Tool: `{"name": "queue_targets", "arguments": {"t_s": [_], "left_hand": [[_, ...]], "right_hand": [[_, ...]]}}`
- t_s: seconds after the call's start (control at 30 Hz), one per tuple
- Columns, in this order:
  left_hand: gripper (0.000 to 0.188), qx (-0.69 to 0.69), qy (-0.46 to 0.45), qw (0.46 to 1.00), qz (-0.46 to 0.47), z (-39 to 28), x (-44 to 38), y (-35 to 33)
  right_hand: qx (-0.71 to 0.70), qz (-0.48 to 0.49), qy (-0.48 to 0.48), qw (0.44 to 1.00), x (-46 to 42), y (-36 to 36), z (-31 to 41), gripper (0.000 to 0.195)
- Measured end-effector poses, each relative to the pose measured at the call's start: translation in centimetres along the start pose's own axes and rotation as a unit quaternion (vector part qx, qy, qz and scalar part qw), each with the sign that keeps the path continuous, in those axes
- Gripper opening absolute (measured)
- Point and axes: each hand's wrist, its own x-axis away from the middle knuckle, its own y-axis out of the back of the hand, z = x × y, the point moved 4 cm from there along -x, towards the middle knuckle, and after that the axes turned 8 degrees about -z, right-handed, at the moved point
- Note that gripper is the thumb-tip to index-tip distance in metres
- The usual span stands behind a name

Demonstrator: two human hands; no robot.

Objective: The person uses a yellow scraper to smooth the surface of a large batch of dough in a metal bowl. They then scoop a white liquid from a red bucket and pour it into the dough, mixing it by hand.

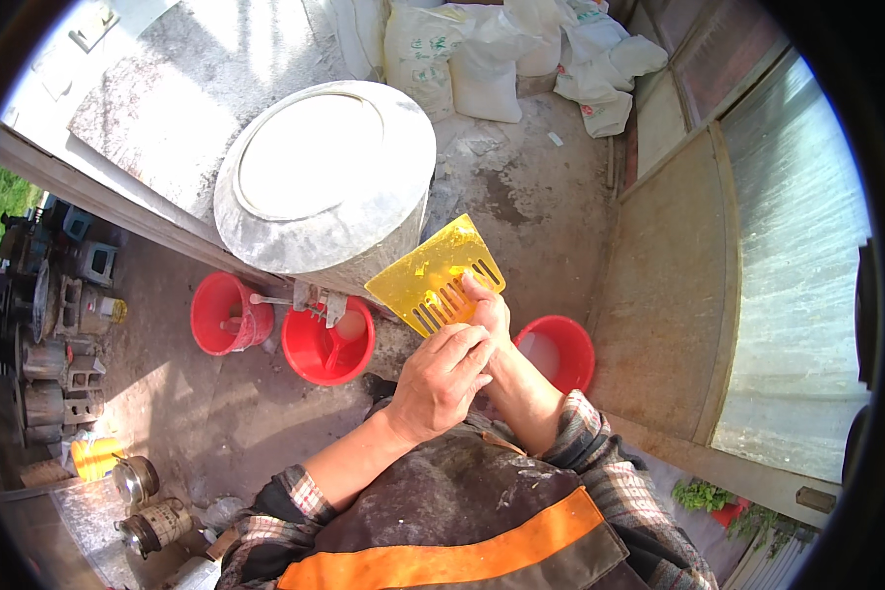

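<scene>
A translucent yellow plastic scraper (434, 267) with a row of slots is held out before me, tilted, with bits stuck to its face. My right hand (490, 313) grips it by the slotted edge, thumb on top. Across the right hand's wrist lies my left hand (442, 377), its fingers bent and touching there; what its fingertips do is hidden. Just beyond the scraper stands a large round metal drum (295, 247), its top glaring white in the sun.
Red buckets stand below the drum: one at left (217, 313), one holding a red ladle (306, 361), one at right (581, 354) with pale contents. A powdery table (147, 110) adjoins the drum. White sacks (487, 81) lie at the back. A panelled wall (671, 287) bounds the right.
</scene>
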Motion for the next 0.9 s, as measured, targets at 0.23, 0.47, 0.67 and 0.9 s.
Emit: {"name": "queue_targets", "arguments": {"t_s": [0.23, 0.47, 0.67, 0.9], "left_hand": [[0.026, 0.012, -0.019, 1.0, -0.011, -0.1, 0.9, -0.5], [0.028, 0.002, 0.018, 1.0, 0.004, 0.1, 0.6, -1.0], [0.015, 0.046, 0.041, 0.998, 0.027, -1.1, 1.9, -2.3], [0.039, -0.021, 0.074, 0.997, -0.028, -0.1, 0.0, -1.1]], "right_hand": [[-0.008, -0.006, 0.005, 1.0, -1.3, 2.1, -1.2, 0.032], [0.036, 0.01, -0.001, 0.999, -2.3, 3.1, -0.7, 0.03], [-0.064, 0.035, 0.075, 0.995, -4.9, 4.6, -0.4, 0.024], [-0.029, 0.013, 0.066, 0.997, -5.7, 2.5, -1.0, 0.022]]}}
